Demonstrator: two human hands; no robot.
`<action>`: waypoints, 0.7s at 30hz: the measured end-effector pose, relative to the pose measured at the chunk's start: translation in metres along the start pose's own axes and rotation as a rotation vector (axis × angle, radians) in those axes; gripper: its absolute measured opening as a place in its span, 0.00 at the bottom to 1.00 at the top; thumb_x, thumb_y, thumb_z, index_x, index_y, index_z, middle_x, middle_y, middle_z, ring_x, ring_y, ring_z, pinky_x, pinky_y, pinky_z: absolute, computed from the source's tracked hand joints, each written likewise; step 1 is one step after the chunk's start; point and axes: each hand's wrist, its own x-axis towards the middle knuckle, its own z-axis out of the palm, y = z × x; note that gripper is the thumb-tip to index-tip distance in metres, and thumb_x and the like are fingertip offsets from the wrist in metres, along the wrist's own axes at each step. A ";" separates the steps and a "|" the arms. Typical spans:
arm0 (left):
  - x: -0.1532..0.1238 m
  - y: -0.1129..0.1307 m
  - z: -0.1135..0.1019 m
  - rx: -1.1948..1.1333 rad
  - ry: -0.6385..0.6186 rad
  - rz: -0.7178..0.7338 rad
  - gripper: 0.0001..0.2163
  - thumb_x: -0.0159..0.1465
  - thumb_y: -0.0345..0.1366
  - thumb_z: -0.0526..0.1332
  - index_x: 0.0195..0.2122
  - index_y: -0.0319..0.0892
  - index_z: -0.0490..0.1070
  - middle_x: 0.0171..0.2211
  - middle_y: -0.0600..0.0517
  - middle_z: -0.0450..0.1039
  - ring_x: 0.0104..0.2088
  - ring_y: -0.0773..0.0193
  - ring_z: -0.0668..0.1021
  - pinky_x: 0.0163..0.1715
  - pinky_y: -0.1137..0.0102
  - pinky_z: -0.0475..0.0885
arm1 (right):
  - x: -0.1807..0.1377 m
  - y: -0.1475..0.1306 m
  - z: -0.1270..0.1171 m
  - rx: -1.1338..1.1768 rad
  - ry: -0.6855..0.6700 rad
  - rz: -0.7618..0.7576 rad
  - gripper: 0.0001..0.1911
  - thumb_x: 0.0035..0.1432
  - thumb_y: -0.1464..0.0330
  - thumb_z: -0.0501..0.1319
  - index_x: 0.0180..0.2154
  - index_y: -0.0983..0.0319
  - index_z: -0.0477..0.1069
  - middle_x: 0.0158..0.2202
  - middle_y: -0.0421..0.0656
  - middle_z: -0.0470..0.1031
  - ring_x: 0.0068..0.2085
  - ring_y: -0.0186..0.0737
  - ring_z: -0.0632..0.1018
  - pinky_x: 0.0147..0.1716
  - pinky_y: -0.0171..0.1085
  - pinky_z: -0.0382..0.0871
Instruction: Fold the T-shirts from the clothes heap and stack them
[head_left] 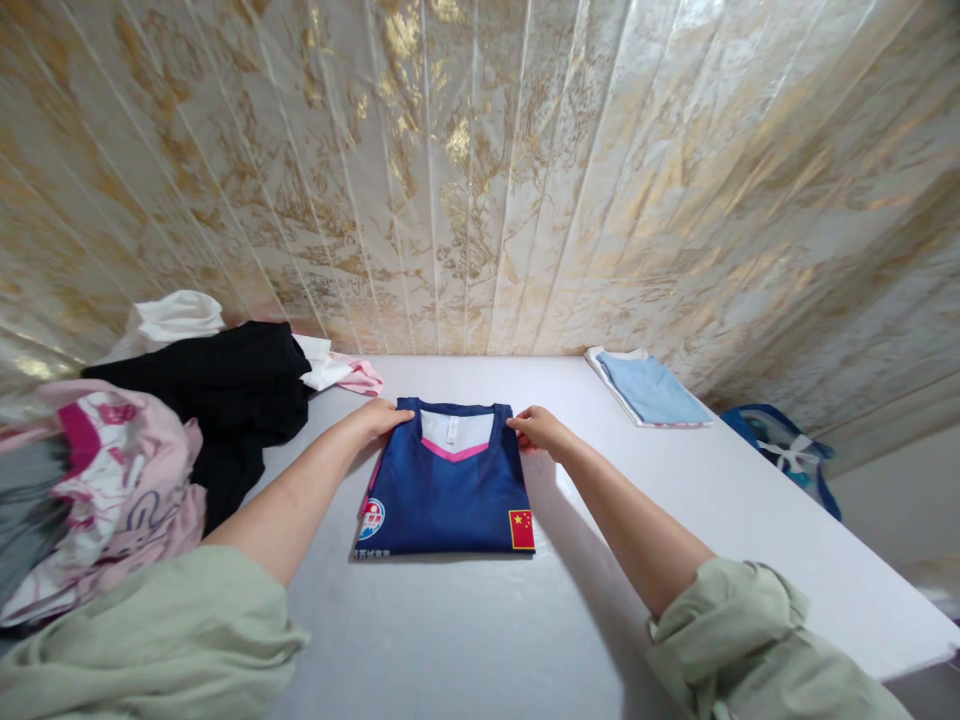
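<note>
A navy blue jersey (457, 500) lies folded into a neat rectangle on the white table, its V-neck collar with pink trim facing away from me. A red flag patch shows at its lower right and a round badge at its lower left. My left hand (381, 418) pinches the jersey's far left shoulder corner between thumb and fingers. At the far right shoulder corner, my right hand (541, 430) grips the fabric the same way. Both forearms reach in from the sides, in rolled pale green sleeves.
Loose clothes are heaped at the left, among them a black garment (225, 390) and a pink one (161, 460). Folded light blue cloth (651, 388) lies on a white piece at the back right. A blue-rimmed bag (787, 455) sits beyond the right edge of the table (795, 550). Patterned curtain (465, 180) hangs behind.
</note>
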 end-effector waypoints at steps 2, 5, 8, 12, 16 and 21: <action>-0.004 0.001 0.000 -0.082 -0.033 -0.006 0.11 0.49 0.42 0.66 0.19 0.41 0.69 0.17 0.53 0.72 0.22 0.61 0.75 0.25 0.70 0.66 | 0.003 -0.001 0.001 -0.008 -0.007 0.003 0.10 0.54 0.68 0.65 0.25 0.64 0.67 0.15 0.37 0.67 0.17 0.30 0.68 0.17 0.30 0.64; -0.011 0.003 0.000 -0.196 -0.041 -0.002 0.11 0.46 0.41 0.68 0.22 0.41 0.70 0.19 0.54 0.73 0.24 0.62 0.76 0.26 0.71 0.67 | 0.008 -0.001 0.006 -0.007 0.017 -0.021 0.12 0.51 0.71 0.66 0.22 0.62 0.64 0.12 0.33 0.61 0.15 0.29 0.64 0.16 0.29 0.59; -0.016 0.004 0.000 -0.293 -0.015 0.019 0.11 0.45 0.39 0.69 0.23 0.41 0.69 0.18 0.56 0.72 0.24 0.65 0.74 0.26 0.73 0.66 | 0.009 0.001 0.013 0.037 0.026 -0.074 0.13 0.50 0.73 0.65 0.22 0.61 0.61 0.13 0.31 0.60 0.16 0.28 0.64 0.18 0.28 0.58; -0.017 0.000 0.001 -0.395 0.006 0.024 0.11 0.44 0.36 0.70 0.23 0.41 0.67 0.16 0.58 0.69 0.20 0.68 0.71 0.23 0.74 0.64 | 0.004 0.003 0.017 0.130 0.044 -0.147 0.12 0.52 0.72 0.62 0.23 0.60 0.59 0.16 0.30 0.60 0.19 0.27 0.64 0.19 0.27 0.58; -0.011 -0.004 0.003 -0.488 0.038 0.001 0.12 0.45 0.36 0.69 0.23 0.42 0.65 0.15 0.58 0.67 0.17 0.69 0.69 0.21 0.74 0.63 | -0.001 0.004 0.016 0.198 0.079 -0.145 0.12 0.53 0.73 0.62 0.25 0.59 0.57 0.16 0.30 0.58 0.18 0.27 0.63 0.18 0.28 0.55; 0.000 -0.008 0.005 -0.556 0.098 -0.003 0.13 0.43 0.35 0.70 0.27 0.41 0.67 0.19 0.56 0.71 0.20 0.67 0.73 0.23 0.72 0.68 | -0.008 0.000 0.018 0.294 0.067 -0.103 0.08 0.55 0.72 0.62 0.34 0.61 0.63 0.21 0.33 0.66 0.20 0.28 0.67 0.19 0.28 0.59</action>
